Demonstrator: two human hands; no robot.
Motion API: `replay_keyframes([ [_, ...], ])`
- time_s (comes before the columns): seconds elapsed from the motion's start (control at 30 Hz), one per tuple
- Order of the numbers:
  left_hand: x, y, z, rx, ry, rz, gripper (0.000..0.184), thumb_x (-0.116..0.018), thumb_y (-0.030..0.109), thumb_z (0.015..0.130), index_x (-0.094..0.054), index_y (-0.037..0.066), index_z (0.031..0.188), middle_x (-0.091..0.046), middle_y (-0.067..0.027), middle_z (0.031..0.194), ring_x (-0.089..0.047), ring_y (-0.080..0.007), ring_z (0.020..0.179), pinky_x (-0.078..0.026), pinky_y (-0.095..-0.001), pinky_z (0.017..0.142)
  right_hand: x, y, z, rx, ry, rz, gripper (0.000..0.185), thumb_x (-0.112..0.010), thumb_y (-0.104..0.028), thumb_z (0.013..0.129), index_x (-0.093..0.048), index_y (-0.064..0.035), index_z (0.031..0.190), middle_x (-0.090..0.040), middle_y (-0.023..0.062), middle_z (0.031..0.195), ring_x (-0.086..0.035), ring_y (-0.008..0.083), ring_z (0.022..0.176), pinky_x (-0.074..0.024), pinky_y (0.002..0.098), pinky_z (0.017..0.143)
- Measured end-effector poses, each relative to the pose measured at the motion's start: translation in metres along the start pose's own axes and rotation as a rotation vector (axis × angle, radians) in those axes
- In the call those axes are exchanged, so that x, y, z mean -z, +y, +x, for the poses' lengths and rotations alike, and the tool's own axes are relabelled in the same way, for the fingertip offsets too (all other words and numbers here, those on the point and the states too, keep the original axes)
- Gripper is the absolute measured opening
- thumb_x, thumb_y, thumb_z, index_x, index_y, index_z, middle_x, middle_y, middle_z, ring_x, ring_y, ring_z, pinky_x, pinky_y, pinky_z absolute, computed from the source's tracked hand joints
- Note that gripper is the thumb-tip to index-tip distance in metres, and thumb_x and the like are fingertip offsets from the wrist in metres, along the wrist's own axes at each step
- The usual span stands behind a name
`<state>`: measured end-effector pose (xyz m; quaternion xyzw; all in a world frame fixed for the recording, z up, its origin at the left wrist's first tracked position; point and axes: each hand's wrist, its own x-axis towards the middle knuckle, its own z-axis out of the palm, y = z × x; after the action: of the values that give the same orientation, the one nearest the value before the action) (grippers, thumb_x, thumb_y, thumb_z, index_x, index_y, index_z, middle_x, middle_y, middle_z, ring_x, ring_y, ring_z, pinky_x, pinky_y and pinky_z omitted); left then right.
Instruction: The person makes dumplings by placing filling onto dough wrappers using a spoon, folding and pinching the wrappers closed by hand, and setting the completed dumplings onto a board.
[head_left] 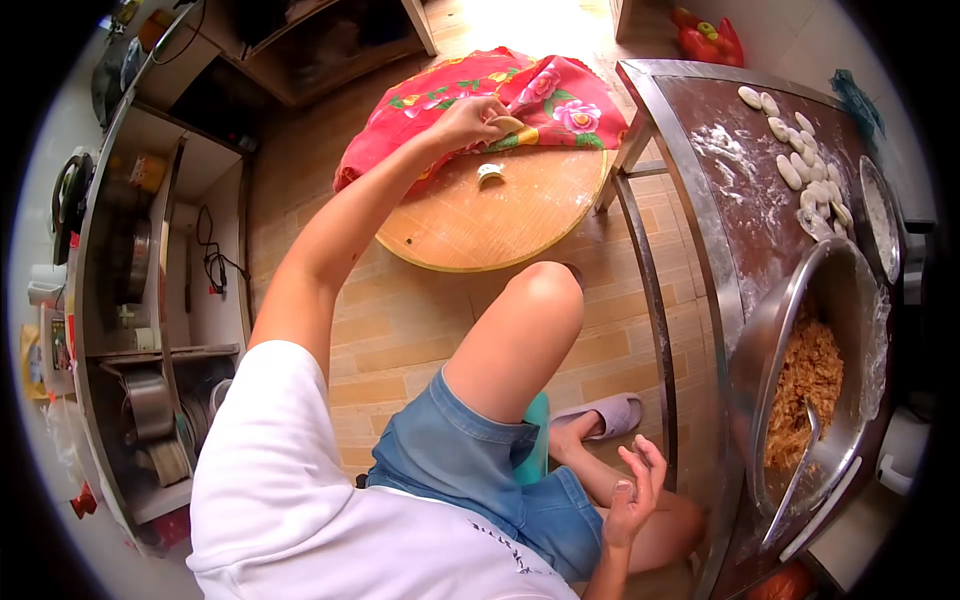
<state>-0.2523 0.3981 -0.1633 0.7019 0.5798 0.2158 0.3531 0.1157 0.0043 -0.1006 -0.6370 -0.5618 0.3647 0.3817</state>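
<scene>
My left hand [470, 122] reaches out over the round wooden board [490, 225], fingers pinched at the near edge of a red floral cloth [430, 95]. The cloth drapes over the far part of the board and rises in a fold by my fingers. A pale, flat piece that looks like dough [507, 124] shows at the fingertips; whether it is gripped too is unclear. On the board just nearer to me sits a small pale dough piece [490, 173], with flour around it. My right hand [637, 492] is raised above my leg, fingers loosely bent and apart, holding nothing.
To the right, a metal-edged table [720, 200] bears several white dough pieces [800, 150], loose flour and a round tray [880, 215]. A large steel bowl [765, 370] there contains orange-brown filling [805, 365] and a spoon [800, 470]. Open shelves [160, 350] with pots stand left.
</scene>
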Motion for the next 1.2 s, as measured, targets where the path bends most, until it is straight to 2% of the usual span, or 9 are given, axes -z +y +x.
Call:
replay_keyframes([
  [0.07,-0.024,-0.053,0.011,-0.018,0.088,0.006,0.029,-0.068,0.013,0.067,-0.062,0.006,0.095,-0.064,-0.0116,0.079,-0.062,-0.0198,0.076,-0.048,-0.0318,0.066,-0.001,-0.001,0.007,-0.011,-0.010,-0.020,0.055,-0.046,-0.046,0.087,-0.062,0.0058,0.097,-0.048,0.0193,0.115,-0.048,0.0312,0.107,-0.0376,0.0406,0.093],
  [0.1,-0.031,-0.063,0.012,-0.072,0.135,0.152,0.026,-0.065,0.010,0.071,-0.061,0.005,0.096,-0.062,-0.0081,0.078,-0.059,-0.0134,0.064,-0.048,-0.0283,0.057,-0.003,-0.001,0.009,-0.021,-0.014,-0.026,0.055,-0.046,-0.046,0.087,-0.062,0.0056,0.097,-0.049,0.0193,0.115,-0.048,0.0312,0.107,-0.0377,0.0405,0.093],
  [0.23,-0.052,-0.112,0.022,-0.112,0.181,0.395,0.026,-0.066,0.013,0.068,-0.060,0.009,0.093,-0.060,-0.0105,0.094,-0.056,-0.0291,0.093,-0.045,-0.0387,0.078,-0.008,-0.003,0.015,-0.079,-0.059,-0.059,0.053,-0.047,-0.045,0.087,-0.063,0.0048,0.096,-0.049,0.0192,0.114,-0.048,0.0311,0.107,-0.0378,0.0401,0.093],
  [0.33,-0.058,-0.122,0.023,-0.106,0.152,0.415,0.023,-0.063,0.015,0.071,-0.059,0.009,0.093,-0.058,-0.0119,0.096,-0.056,-0.0310,0.094,-0.046,-0.0395,0.078,-0.014,-0.004,0.021,-0.103,-0.085,-0.056,0.052,-0.047,-0.045,0.087,-0.063,0.0042,0.097,-0.049,0.0193,0.114,-0.049,0.0310,0.107,-0.0379,0.0398,0.092],
  [0.77,-0.056,-0.120,0.011,-0.108,0.146,0.396,0.027,-0.064,0.020,0.076,-0.061,0.008,0.100,-0.059,-0.0123,0.100,-0.058,-0.0272,0.093,-0.046,-0.0355,0.080,-0.007,-0.004,0.016,-0.060,-0.104,-0.092,0.044,-0.050,-0.037,0.086,-0.063,0.0033,0.097,-0.052,0.0186,0.109,-0.051,0.0311,0.101,-0.0400,0.0392,0.088],
  [0.9,-0.023,-0.054,-0.024,-0.179,0.312,0.133,0.026,-0.062,0.007,0.076,-0.060,0.004,0.102,-0.061,-0.0115,0.099,-0.060,-0.0215,0.091,-0.047,-0.0306,0.081,0.039,-0.021,-0.022,0.012,-0.005,-0.205,0.042,-0.046,-0.033,0.088,-0.059,0.0054,0.097,-0.056,0.0186,0.099,-0.056,0.0271,0.087,-0.0450,0.0356,0.077],
  [1.03,-0.021,0.094,-0.098,-0.247,0.359,-0.436,0.030,-0.056,0.007,0.085,-0.052,0.001,0.114,-0.060,-0.0101,0.103,-0.057,-0.0150,0.095,-0.046,-0.0272,0.084,0.122,-0.047,-0.051,0.380,0.588,-0.353,0.037,-0.039,-0.027,0.093,-0.051,0.0052,0.107,-0.055,0.0113,0.070,-0.051,0.0189,0.060,-0.0430,0.0297,0.056],
  [1.13,-0.064,0.194,-0.163,-0.314,0.164,-0.652,0.044,-0.053,0.003,0.084,-0.042,0.002,0.127,-0.053,-0.0114,0.116,-0.054,-0.0176,0.101,-0.044,-0.0292,0.086,0.210,-0.043,-0.032,0.139,0.999,-0.312,0.028,-0.040,-0.017,0.094,-0.055,0.0023,0.108,-0.058,0.0039,0.080,-0.050,0.0092,0.069,-0.0414,0.0227,0.067],
  [1.2,-0.098,0.226,-0.196,-0.310,-0.129,-0.740,0.060,-0.057,0.004,0.081,-0.032,0.005,0.135,-0.046,-0.0108,0.124,-0.054,-0.0165,0.100,-0.045,-0.0277,0.084,0.284,0.007,-0.013,-0.018,0.897,-0.265,0.023,-0.049,-0.019,0.091,-0.062,-0.0009,0.096,-0.060,0.0035,0.082,-0.053,0.0080,0.074,-0.0419,0.0214,0.069],
])
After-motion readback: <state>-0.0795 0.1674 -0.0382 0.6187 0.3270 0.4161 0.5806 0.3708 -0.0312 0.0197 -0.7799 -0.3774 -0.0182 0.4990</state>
